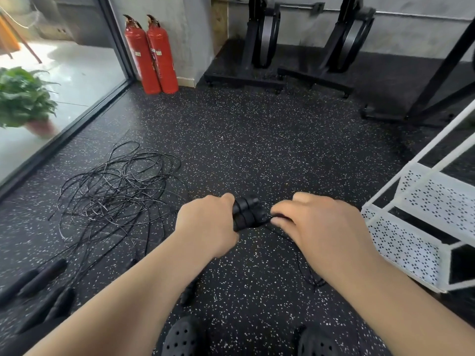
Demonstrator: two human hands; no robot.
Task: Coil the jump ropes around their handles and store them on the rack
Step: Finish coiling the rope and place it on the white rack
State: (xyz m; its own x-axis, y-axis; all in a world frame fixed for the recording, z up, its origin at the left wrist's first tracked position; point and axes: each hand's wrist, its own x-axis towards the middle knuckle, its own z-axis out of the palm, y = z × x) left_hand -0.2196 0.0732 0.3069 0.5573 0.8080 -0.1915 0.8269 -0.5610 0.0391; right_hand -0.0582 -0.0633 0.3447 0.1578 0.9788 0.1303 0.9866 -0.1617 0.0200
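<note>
Left hand (208,222) grips handles (246,213); right hand (316,222) pinches rope (316,282).

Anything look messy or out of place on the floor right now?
Yes: a heap of loose black ropes lies snarled on the floor at left, uncoiled, with more handles scattered at lower left. The left hand grips the handle pair being wrapped; the right hand pinches its rope. Nothing looks damaged.
</note>
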